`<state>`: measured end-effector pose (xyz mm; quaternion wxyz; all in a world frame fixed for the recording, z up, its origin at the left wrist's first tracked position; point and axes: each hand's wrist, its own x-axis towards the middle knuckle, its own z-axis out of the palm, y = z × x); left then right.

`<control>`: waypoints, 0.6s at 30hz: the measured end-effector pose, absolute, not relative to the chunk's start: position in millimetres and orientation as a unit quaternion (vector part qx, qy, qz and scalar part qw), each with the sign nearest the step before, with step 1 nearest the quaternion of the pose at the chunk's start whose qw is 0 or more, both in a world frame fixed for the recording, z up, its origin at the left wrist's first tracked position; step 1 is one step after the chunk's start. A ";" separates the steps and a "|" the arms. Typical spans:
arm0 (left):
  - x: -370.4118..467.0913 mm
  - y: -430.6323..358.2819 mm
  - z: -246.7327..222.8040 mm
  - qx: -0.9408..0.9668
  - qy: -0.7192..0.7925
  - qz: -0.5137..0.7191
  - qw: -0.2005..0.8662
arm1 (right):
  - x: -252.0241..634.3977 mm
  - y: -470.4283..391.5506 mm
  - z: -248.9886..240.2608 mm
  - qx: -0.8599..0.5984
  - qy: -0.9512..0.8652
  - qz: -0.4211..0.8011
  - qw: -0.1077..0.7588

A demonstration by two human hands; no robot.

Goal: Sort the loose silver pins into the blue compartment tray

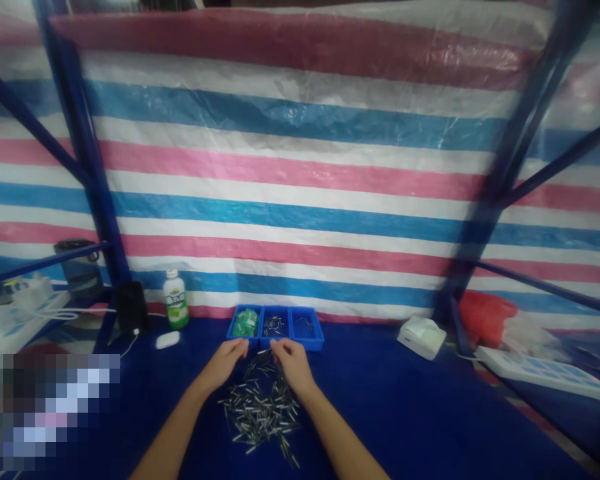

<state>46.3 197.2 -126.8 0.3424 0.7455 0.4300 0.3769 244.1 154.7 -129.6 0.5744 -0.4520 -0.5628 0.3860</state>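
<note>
On the dark blue table a loose pile of thin metal pins [263,413] lies between my forearms. My left hand [225,363] is over the pile's far left side, just in front of the left blue bin [237,337]; its fingers are pinched together. Close to the front of the middle blue bin [269,343], my right hand [294,363] has thumb and fingers pressed together. Anything in either pinch is too small to make out. Green packets [246,323] fill the left bin. Small metal pieces [274,325] lie in the middle one, and a few thin pins [304,325] in the right blue bin [314,343].
A white bottle with a green label [175,300], a white case [168,340] and a black phone-like device [131,308] stand at back left. A tissue pack [422,337] sits at right. Power strips [550,377] and blue frame posts flank the table; striped sheeting hangs behind.
</note>
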 end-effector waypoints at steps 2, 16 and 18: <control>43.9 202.3 -129.9 0.728 0.443 0.395 0.342 | 247.3 159.1 -132.3 -0.461 -0.521 0.434 0.573; 37.8 200.1 -145.5 0.785 0.514 0.247 0.241 | 246.2 148.5 -148.1 -0.566 -0.721 0.132 0.377; 38.3 199.8 -145.1 0.793 0.516 0.230 0.227 | 244.5 147.2 -149.9 -0.579 -0.743 0.096 0.321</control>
